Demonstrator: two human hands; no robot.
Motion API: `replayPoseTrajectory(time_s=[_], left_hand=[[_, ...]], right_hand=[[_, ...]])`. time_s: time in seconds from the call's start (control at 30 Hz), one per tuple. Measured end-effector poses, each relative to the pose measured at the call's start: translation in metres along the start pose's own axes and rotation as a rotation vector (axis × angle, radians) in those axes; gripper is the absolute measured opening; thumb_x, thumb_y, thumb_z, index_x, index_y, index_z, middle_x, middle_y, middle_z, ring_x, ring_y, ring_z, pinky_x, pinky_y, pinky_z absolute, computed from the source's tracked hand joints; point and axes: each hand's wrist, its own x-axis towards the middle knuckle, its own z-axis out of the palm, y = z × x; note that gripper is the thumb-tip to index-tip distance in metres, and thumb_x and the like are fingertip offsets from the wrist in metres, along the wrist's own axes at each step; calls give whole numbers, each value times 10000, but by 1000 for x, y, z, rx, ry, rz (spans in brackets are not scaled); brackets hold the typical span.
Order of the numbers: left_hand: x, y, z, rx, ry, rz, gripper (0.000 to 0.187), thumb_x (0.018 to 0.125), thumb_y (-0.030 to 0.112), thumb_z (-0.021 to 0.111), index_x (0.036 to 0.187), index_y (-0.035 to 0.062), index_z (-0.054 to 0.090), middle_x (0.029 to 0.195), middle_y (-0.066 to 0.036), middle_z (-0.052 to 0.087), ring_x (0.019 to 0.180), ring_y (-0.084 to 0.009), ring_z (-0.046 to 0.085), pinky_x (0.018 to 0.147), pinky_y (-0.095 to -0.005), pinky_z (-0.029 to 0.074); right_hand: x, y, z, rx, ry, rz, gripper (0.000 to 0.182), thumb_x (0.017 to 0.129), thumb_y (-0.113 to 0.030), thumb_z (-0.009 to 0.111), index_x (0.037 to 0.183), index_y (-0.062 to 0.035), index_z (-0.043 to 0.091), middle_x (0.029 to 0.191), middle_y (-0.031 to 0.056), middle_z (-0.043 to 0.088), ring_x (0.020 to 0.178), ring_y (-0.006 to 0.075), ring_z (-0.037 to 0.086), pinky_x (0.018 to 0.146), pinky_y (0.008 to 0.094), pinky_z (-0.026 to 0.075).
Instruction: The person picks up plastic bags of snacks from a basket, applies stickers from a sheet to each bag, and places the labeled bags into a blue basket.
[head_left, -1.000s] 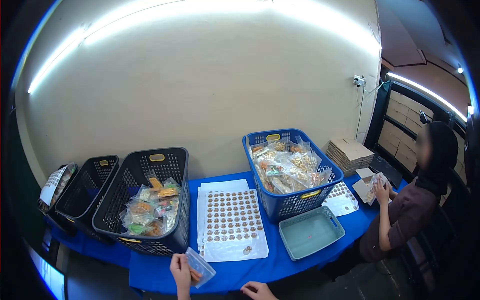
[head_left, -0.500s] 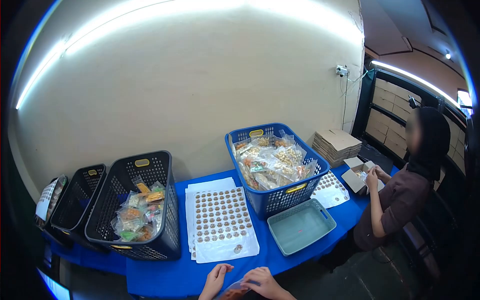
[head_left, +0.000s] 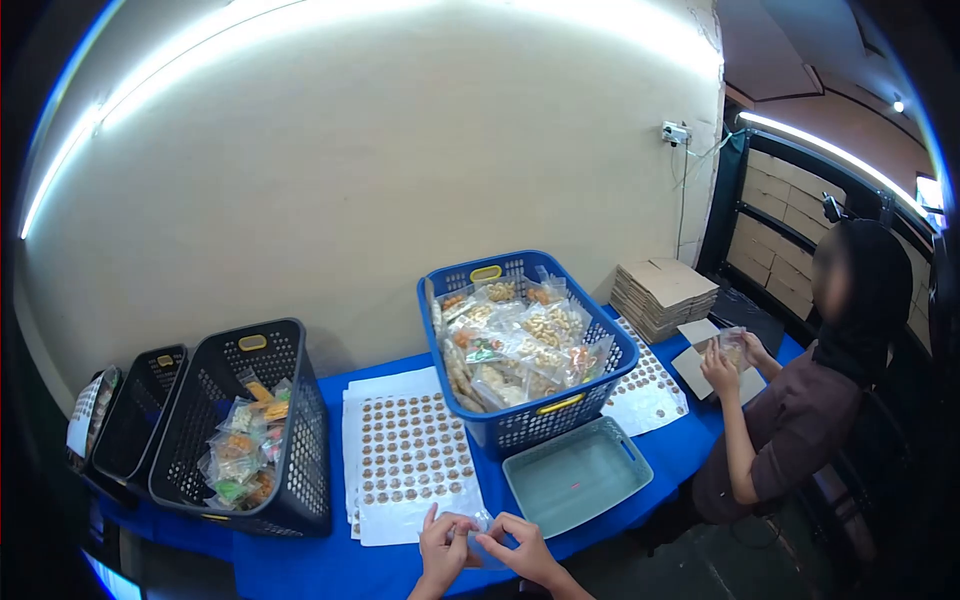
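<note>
At the table's front edge, my left hand (head_left: pixel 446 550) and my right hand (head_left: pixel 517 548) pinch a clear plastic packet (head_left: pixel 484 523) between them. Its contents are mostly hidden behind my fingers. Just beyond my hands lies a white sheet of small round stickers (head_left: pixel 418 460), with another sheet partly beneath it. To the right of my right hand sits a shallow grey-green tray (head_left: pixel 580 470) with a tiny red mark on its floor. Behind it stands a blue basket (head_left: pixel 510 430) heaped with clear snack packets (head_left: pixel 530 335).
Left of the sheets stands a dark basket (head_left: pixel 315 450) part-filled with snack packets, beside another dark basket (head_left: pixel 110 425). At right, a co-worker (head_left: pixel 770 420) holds a clear packet (head_left: pixel 735 350) over an open cardboard box (head_left: pixel 690 375). Flattened cartons (head_left: pixel 660 300) are stacked near the wall.
My hands have risen and come together, both now gripping the packet's top. The co-worker has lifted a packet from around the box. The view has shifted slightly to the right.
</note>
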Motion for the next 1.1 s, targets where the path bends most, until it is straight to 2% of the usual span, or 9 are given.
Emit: replayPoseTrajectory(time_s=[0.27, 0.4, 0.43, 0.47, 0.73, 0.8, 0.93, 0.97, 1.1], left_hand=[[69, -15, 39, -406, 448, -134, 182, 884, 169, 458, 868, 2, 531, 838, -59, 570, 766, -117, 527, 907, -312, 347], [112, -37, 11, -607, 590, -161, 354, 917, 292, 396, 1067, -21, 465, 967, -75, 508, 826, -132, 493, 754, -265, 414], [118, -10, 26, -650, 743, -243, 269, 931, 254, 354, 820, 37, 468, 720, -23, 469, 616, -98, 460, 621, -263, 418], [115, -19, 22, -730, 340, -59, 253, 931, 244, 356, 745, 83, 416, 612, 4, 388, 505, -76, 377, 546, -249, 387], [85, -29, 113, -1637, -212, -296, 275, 919, 286, 327, 708, 124, 397, 480, 36, 218, 399, -80, 214, 557, -273, 324], [88, -41, 116, -1500, -195, -243, 256, 923, 323, 311, 842, 126, 454, 560, -6, 353, 493, -121, 367, 626, -312, 374], [88, 5, 134, -1090, 47, -372, 434, 904, 453, 280, 1163, 130, 412, 975, -132, 505, 956, -269, 500, 858, -439, 384], [87, -31, 125, -1229, -244, -402, 583, 875, 531, 262, 1291, 123, 282, 1308, -170, 299, 1219, -348, 283, 982, -493, 268], [81, -9, 113, -1173, -360, -433, 613, 875, 471, 363, 1326, 79, 225, 1346, -196, 271, 1218, -323, 315, 966, -462, 304]], right_hand=[[5, 20, -64, -29, -35, -24, 193, 743, -72, 624, 649, 19, 482, 622, 67, 474, 556, 133, 474, 529, 259, 380], [-23, 70, -86, 245, -5, 526, 166, 758, -177, 641, 811, -28, 591, 840, 64, 577, 769, 143, 546, 655, 244, 428], [-26, 80, -87, 413, 108, 493, 201, 792, -213, 628, 803, -17, 584, 680, 0, 565, 622, 65, 514, 559, 194, 413], [-24, 91, -90, 501, 104, 543, 188, 793, -200, 626, 819, -19, 584, 696, 2, 565, 638, 62, 511, 574, 192, 412], [-6, 91, -104, 681, -388, 356, 555, 780, -286, 608, 1219, -26, 389, 1201, 125, 414, 1071, 221, 423, 877, 331, 377], [-6, 102, -111, 828, -296, 517, 409, 756, -105, 650, 1121, -16, 488, 1010, 31, 546, 888, 100, 510, 772, 230, 408], [-3, 110, -139, 732, -139, 539, 585, 751, -86, 656, 1251, -13, 361, 1159, 48, 478, 1039, 114, 461, 874, 252, 382], [1, 115, -146, 698, -115, 497, 593, 751, -87, 658, 1253, -12, 352, 1170, 52, 471, 1043, 117, 460, 877, 255, 383], [16, 108, -155, 569, -185, 439, 593, 759, -117, 661, 1248, -5, 347, 1170, 69, 468, 1044, 124, 463, 885, 268, 385]])
